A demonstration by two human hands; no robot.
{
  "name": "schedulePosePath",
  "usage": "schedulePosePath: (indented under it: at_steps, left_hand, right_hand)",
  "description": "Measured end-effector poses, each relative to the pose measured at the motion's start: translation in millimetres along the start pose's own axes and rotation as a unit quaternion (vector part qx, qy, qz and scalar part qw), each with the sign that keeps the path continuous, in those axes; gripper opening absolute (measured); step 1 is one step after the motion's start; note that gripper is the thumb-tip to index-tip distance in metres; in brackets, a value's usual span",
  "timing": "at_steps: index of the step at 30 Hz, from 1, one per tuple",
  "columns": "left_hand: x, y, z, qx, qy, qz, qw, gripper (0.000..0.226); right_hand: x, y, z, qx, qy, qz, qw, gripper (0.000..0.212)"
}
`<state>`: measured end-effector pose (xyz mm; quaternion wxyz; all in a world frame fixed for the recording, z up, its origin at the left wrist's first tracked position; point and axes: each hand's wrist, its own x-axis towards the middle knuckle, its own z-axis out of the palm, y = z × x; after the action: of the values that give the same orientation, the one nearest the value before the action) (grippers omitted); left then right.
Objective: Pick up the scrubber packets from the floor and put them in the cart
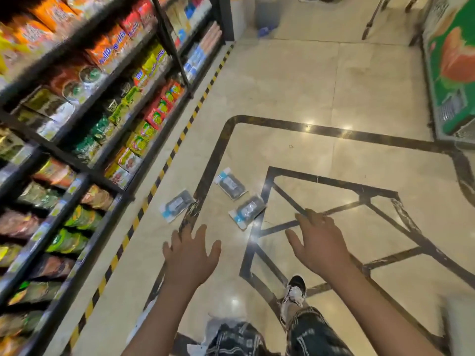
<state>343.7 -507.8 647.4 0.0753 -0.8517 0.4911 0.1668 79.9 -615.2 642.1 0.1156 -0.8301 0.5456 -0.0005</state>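
Beside the stocked shelves point(77, 111), three scrubber packets point(231, 186) lie flat on the marble floor point(321, 86), long axes slanting in differing diagonals, while above them the left hand point(191, 253) and right hand point(320, 242) spread their fingers wide, holding nothing.

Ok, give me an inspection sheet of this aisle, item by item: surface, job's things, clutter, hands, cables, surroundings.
Surface: glossy beige tiled floor with dark inlaid bands.
Job's things: three clear plastic scrubber packets with dark pads lie flat on the floor, left packet, middle packet, right packet; none held. Cart: not seen.
Clutter: white crumpled plastic near the knees.
Hands: left hand and right hand open, reaching forward, empty.
Cables: nothing seen.
Surroundings: black metal shelves of coloured snack packs on the left, yellow-black striped floor tape, green display on the right.
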Motion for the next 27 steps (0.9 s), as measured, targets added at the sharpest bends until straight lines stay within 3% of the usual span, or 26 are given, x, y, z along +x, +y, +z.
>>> schedulePosePath:
  at_steps: [5,8,10,16,19,23,27]
  left_hand:
    - [137.2,57.2,14.8,-0.018,0.029,-0.004,0.999,0.065]
    - [225.5,69.4,69.3,-0.036,0.032,-0.02,0.999,0.066]
    - [286.8,71.0,127.9,-0.037,0.015,-0.031,0.999,0.067]
    - [445.9,55.7,370.1,-0.046,-0.101,-0.07,0.991,0.06]
    - [505.5,44.2,475.2,-0.035,-0.14,-0.086,0.986,0.058]
    - [581.4,38.3,565.2,-0.065,-0.14,-0.079,0.985,0.064]
    - [669.0,46.9,598.5,-0.091,-0.055,0.001,0.994,0.07]
  right_hand:
    - [130.7,24.5,50.1,-0.022,-0.066,-0.076,0.995,0.06]
    - [201.5,40.5,119.3,-0.028,-0.05,-0.108,0.993,0.054]
    - [246.7,49.6,184.3,-0.021,-0.051,-0.126,0.99,0.051]
    - [344.5,83.0,454.2,-0.087,-0.199,-0.163,0.962,0.054]
    - [387.4,91.2,565.4,-0.115,-0.227,-0.173,0.951,0.052]
    - [451.9,92.8,679.2,-0.131,-0.248,-0.237,0.93,0.063]
    - [501.0,104.6,737.9,-0.161,-0.252,-0.315,0.901,0.067]
